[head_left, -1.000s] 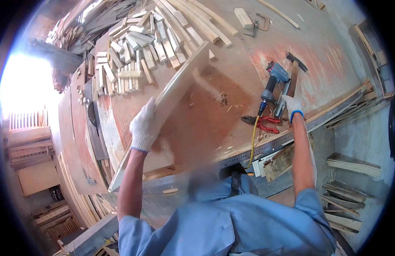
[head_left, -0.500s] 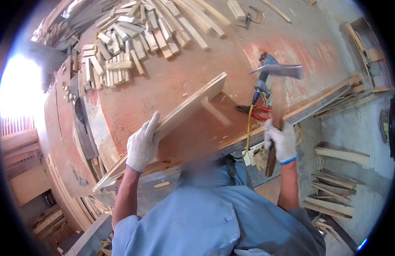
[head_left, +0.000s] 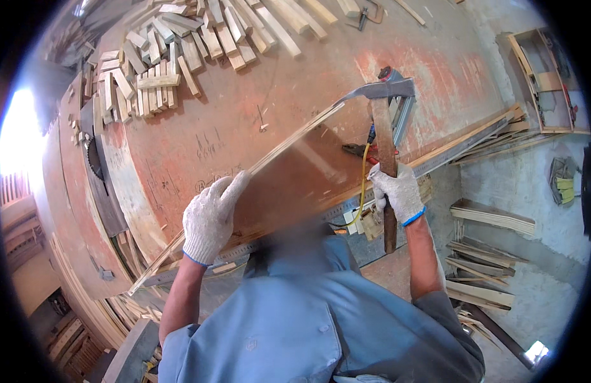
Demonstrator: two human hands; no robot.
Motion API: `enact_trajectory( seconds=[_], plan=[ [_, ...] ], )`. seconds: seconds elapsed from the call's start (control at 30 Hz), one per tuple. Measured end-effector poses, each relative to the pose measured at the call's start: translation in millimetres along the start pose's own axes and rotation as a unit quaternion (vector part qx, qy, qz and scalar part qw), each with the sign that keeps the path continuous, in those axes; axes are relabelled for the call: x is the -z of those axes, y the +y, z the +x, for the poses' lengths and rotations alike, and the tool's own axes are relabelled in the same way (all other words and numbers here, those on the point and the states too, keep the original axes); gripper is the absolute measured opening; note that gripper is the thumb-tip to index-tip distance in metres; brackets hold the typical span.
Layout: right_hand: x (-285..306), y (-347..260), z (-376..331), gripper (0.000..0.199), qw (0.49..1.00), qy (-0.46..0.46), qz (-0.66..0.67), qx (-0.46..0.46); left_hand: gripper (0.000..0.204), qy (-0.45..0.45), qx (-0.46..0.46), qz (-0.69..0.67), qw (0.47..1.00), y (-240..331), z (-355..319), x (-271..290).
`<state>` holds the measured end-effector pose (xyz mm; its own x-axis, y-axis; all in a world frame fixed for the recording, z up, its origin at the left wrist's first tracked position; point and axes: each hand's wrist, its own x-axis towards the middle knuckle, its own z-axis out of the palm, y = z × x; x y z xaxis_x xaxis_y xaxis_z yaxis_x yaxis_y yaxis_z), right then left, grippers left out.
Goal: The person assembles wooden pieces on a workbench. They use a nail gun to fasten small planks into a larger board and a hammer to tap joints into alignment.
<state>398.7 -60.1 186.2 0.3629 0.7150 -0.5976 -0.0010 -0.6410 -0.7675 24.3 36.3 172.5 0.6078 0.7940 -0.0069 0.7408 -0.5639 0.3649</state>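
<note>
My left hand (head_left: 209, 220), in a white knit glove, grips the pale, layered edge of a wooden panel (head_left: 294, 142). The panel stands tilted over the table, and its brown face shows on the side towards me. My right hand (head_left: 399, 193), also gloved, is closed around the wooden handle of a hammer (head_left: 383, 127). The hammer is held upright, its metal head at the top. The head's thin, curved end points left and reaches the panel's far end; whether they touch, I cannot tell.
Behind the hammer lie an air tool (head_left: 404, 118) with a yellow hose (head_left: 363, 182) and pliers (head_left: 354, 150). Many cut wood blocks (head_left: 158, 83) are heaped at the far left, near a saw blade (head_left: 93, 156). A clamp (head_left: 372, 11) lies at the far edge.
The hammer has moved left, and its thin end has come up to the panel's far end. My left hand keeps its grip on the panel. The whole view has shifted slightly.
</note>
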Motion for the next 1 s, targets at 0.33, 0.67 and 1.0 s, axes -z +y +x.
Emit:
enact_trajectory(
  seconds=[0.33,0.67,1.0],
  plan=[
    [8.8,10.5,9.0,0.014,0.993,0.037,-0.099,0.046,0.063,0.005,0.006,-0.012,1.000,-0.8,-0.6,-2.2],
    [-18.2,29.4,28.9,0.047,0.929,0.062,-0.355,0.088,0.054,0.030,-0.015,-0.026,0.999,3.1,7.5,4.9],
    [-46.2,30.3,90.5,0.048,0.921,0.071,-0.357,0.142,0.044,-0.087,0.059,-0.090,0.990,-61.0,48.1,14.4]
  ],
)
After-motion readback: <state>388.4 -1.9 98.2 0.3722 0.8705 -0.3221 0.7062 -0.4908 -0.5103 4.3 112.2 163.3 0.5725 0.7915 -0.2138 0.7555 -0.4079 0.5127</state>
